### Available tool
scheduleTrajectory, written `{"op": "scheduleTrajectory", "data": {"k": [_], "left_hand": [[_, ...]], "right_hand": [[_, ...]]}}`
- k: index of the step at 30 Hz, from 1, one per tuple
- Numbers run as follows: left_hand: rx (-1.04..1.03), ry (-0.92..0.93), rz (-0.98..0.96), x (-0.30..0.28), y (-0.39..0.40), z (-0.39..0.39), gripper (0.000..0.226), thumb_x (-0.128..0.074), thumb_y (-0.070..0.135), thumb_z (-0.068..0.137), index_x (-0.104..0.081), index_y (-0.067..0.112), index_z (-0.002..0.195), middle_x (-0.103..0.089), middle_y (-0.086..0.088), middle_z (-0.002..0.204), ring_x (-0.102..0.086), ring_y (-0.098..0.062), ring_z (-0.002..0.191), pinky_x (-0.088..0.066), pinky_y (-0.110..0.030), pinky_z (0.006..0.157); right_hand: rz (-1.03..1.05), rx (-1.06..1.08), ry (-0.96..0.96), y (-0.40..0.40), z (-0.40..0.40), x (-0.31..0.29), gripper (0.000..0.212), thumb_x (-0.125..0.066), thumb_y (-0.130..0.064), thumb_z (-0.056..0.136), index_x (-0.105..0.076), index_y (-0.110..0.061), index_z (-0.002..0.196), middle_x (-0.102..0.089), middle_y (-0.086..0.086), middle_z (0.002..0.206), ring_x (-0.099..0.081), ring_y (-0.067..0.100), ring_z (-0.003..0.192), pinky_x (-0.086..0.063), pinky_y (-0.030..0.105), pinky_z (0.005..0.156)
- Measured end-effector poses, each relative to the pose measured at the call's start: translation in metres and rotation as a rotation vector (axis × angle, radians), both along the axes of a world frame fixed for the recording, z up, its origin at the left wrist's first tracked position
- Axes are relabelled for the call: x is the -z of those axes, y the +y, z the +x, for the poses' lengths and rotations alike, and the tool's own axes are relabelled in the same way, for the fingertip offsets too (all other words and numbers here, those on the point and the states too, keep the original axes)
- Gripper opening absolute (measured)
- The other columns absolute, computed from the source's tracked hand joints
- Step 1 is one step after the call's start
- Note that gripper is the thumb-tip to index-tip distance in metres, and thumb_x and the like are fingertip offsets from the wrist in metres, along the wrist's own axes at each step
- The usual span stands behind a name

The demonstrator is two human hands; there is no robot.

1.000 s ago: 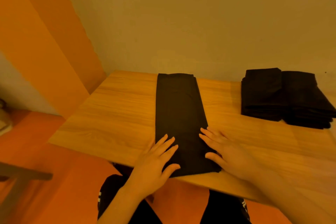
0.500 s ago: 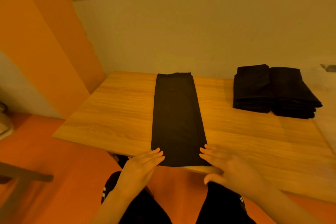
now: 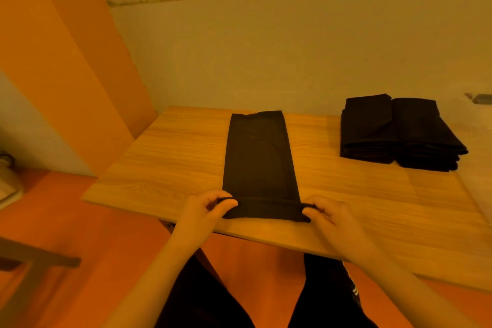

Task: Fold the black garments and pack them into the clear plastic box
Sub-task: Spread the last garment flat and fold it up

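With the left hand [image 3: 206,206] and right hand [image 3: 328,214] each pinching a near corner of the long, narrow black folded garment [image 3: 259,157] stretched away from them along the wooden table [image 3: 173,157], the lengthwise fold seems underway, needing both corners carried evenly toward the far end.

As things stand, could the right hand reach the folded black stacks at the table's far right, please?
Probably yes: bare table lies between the right hand and the stacks, but it pinches the garment and must release first.
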State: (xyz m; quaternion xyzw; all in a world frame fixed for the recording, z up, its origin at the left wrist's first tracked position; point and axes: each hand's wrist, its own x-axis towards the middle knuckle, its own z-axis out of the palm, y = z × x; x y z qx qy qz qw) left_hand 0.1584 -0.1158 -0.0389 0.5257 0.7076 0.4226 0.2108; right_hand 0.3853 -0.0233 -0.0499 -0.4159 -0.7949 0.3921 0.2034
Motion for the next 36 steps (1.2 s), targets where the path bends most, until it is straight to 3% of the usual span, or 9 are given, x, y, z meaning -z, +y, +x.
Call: {"op": "scheduleTrajectory", "data": {"k": [3,6,12,18,24,28,31,33,36], "left_hand": [[-0.014,-0.06,0.002,-0.003,-0.006,0.005,0.031,-0.063,0.013,0.086,-0.068,0.033,0.063,-0.062,0.005,0.064,-0.055,-0.005,0.059,-0.042,-0.016,0.056],[0.006,-0.119,-0.005,-0.011,-0.012,0.01,0.031,-0.06,0.01,0.087,-0.067,0.037,0.073,-0.061,0.002,0.064,-0.055,-0.007,0.061,-0.042,-0.016,0.057],[0.057,-0.167,-0.08,-0.035,0.008,0.004,0.028,-0.057,0.014,0.09,-0.069,0.026,0.068,-0.059,-0.012,0.069,-0.054,-0.01,0.06,-0.043,-0.015,0.057],[0.004,-0.185,-0.091,-0.046,0.083,-0.018,0.019,-0.053,0.022,0.093,-0.062,0.026,0.077,-0.065,0.009,0.073,-0.061,0.008,0.059,-0.046,-0.006,0.053],[-0.122,-0.202,-0.087,-0.036,0.157,-0.047,0.014,-0.053,0.022,0.094,-0.064,0.016,0.087,-0.061,0.006,0.076,-0.056,-0.002,0.067,-0.044,-0.011,0.055],[-0.2,-0.149,-0.13,-0.024,0.199,-0.066,0.023,-0.051,0.025,0.095,-0.065,0.01,0.106,-0.065,-0.002,0.096,-0.062,-0.016,0.092,-0.051,-0.025,0.077],[-0.297,-0.129,-0.225,-0.005,0.221,-0.077,0.03,-0.052,0.03,0.094,-0.059,0.01,0.116,-0.061,-0.008,0.117,-0.058,-0.024,0.109,-0.047,-0.031,0.084],[-0.367,-0.274,-0.274,0.006,0.221,-0.08,0.043,-0.059,0.032,0.09,-0.049,0.011,0.126,-0.054,-0.01,0.128,-0.054,-0.026,0.114,-0.048,-0.034,0.087],[-0.441,-0.387,-0.209,0.011,0.196,-0.073,0.054,-0.062,0.026,0.088,-0.039,0.017,0.136,-0.048,-0.006,0.134,-0.051,-0.025,0.119,-0.047,-0.033,0.09]], "right_hand": [[-0.105,0.05,0.132,0.002,0.003,-0.007,0.025,-0.048,-0.013,0.094,-0.058,-0.034,0.085,-0.063,-0.008,0.083,-0.059,0.001,0.078,-0.044,0.007,0.067],[-0.183,0.042,0.197,0.0,0.006,-0.015,0.024,-0.049,-0.011,0.093,-0.06,-0.031,0.088,-0.067,-0.01,0.08,-0.064,-0.003,0.077,-0.048,0.01,0.066],[-0.257,0.009,0.205,0.023,-0.002,-0.04,0.019,-0.047,-0.016,0.093,-0.063,-0.026,0.091,-0.07,-0.009,0.08,-0.067,0.001,0.078,-0.053,0.018,0.064],[-0.231,0.086,0.13,0.098,-0.046,-0.057,0.019,-0.048,-0.02,0.094,-0.061,-0.017,0.108,-0.065,-0.001,0.099,-0.062,0.012,0.092,-0.049,0.018,0.066],[-0.218,0.126,0.099,0.164,-0.089,-0.056,0.014,-0.05,-0.018,0.094,-0.062,-0.012,0.098,-0.062,-0.001,0.088,-0.059,0.014,0.086,-0.049,0.021,0.068],[-0.193,0.179,0.076,0.201,-0.116,-0.045,0.013,-0.051,-0.018,0.094,-0.061,-0.009,0.095,-0.063,0.008,0.095,-0.061,0.018,0.083,-0.052,0.03,0.071],[-0.101,0.224,-0.044,0.222,-0.131,-0.027,0.017,-0.051,-0.019,0.094,-0.06,-0.009,0.104,-0.064,0.013,0.106,-0.059,0.021,0.088,-0.049,0.033,0.071],[0.048,0.259,-0.161,0.222,-0.132,-0.017,0.03,-0.051,-0.022,0.095,-0.054,-0.01,0.122,-0.059,0.011,0.117,-0.057,0.022,0.1,-0.044,0.028,0.074],[0.283,0.182,-0.151,0.2,-0.123,-0.003,0.04,-0.05,-0.026,0.095,-0.048,-0.013,0.133,-0.049,0.006,0.135,-0.047,0.021,0.121,-0.037,0.026,0.096]]}}
